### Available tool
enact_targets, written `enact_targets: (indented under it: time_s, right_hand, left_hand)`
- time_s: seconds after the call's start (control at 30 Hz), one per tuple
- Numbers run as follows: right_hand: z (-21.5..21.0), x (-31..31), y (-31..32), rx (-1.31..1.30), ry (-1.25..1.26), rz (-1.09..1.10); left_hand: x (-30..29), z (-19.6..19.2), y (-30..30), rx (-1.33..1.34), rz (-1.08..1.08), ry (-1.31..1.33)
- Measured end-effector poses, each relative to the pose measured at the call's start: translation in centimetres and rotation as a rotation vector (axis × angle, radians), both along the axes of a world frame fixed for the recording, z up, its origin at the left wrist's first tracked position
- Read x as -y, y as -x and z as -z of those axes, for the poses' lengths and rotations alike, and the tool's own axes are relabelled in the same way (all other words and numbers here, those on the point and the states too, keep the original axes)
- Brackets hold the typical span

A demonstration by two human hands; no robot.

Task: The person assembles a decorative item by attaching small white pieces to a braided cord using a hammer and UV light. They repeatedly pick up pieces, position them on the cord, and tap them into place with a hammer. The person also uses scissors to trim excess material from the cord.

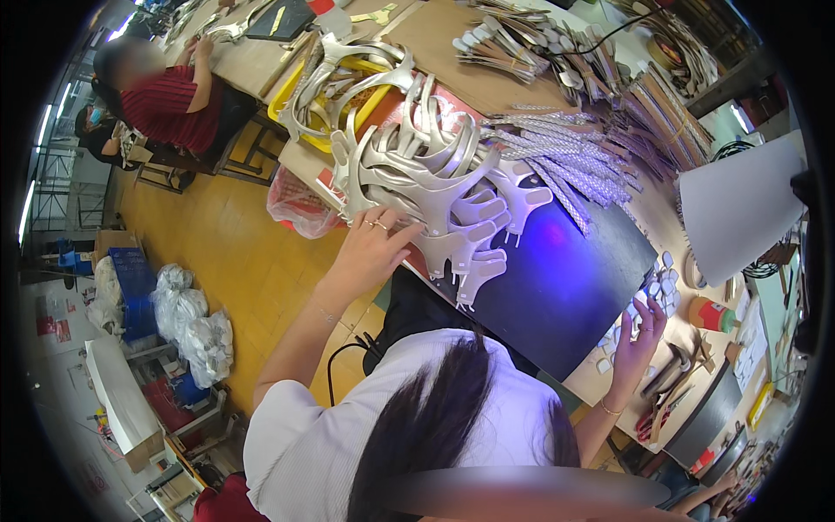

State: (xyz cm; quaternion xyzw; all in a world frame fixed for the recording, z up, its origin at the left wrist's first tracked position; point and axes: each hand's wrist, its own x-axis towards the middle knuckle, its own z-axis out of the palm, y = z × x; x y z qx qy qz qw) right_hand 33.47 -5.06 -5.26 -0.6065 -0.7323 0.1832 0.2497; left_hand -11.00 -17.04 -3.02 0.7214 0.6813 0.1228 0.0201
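My left hand (376, 246) rests with fingers spread on the near edge of a fanned stack of silver cut-out pieces (435, 174) that spreads over the bench. Far to the right, my right hand (642, 335) hovers with fingers apart over several small white tabs (661, 287) beside the dark work mat (557, 278). Neither hand clearly grips anything. My own hair and pale shirt fill the lower middle of the view.
A yellow tray (287, 96) holds more silver pieces. Bundles of woven straps (565, 165) and brown strips (531, 48) lie at the back. A white sheet (739, 209) and hand tools (670, 383) are on the right. A person in a red striped top (170, 100) sits at the left.
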Motion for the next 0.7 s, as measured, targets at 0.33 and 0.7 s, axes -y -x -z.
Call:
enact_targets:
  time_s: [0.33, 0.7]
  right_hand:
    - [-0.6, 0.9, 1.2, -0.071, -0.026, -0.042]
    - [-0.2, 1.4, 1.3, -0.056, -0.065, -0.057]
  left_hand:
    - [0.3, -4.8, 1.6, 0.136, 0.021, -0.081]
    - [-6.3, -10.7, -5.5, -0.008, 0.728, 0.006]
